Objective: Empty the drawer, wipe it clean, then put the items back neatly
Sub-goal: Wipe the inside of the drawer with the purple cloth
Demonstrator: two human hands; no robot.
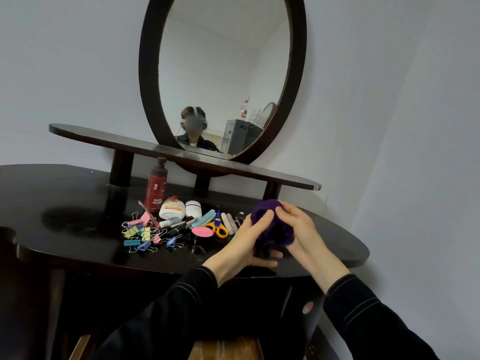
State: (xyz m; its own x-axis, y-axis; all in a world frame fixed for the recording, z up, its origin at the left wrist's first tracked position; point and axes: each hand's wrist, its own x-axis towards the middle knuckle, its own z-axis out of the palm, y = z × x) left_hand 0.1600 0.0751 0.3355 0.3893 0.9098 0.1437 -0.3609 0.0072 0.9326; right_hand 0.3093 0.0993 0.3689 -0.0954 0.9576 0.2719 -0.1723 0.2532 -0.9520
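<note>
A bunched purple cloth (275, 229) is held above the right part of the dark dressing table (65, 229). My left hand (249, 242) grips it from the left and below, and my right hand (296, 227) pinches it from the right. The drawer's items lie on the table to the left of my hands: coloured binder clips (145, 235), yellow-handled scissors (217, 226), a pink round compact (202, 231), a red bottle (155, 188), two white jars (193, 208) and pens (179, 226). The open drawer (259, 294) below the table edge is dark, its inside hidden.
A raised dark shelf (272, 175) on short posts runs along the back of the table and carries an oval mirror (223, 74). White walls close in behind and on the right. A wooden stool (228, 346) shows at the bottom.
</note>
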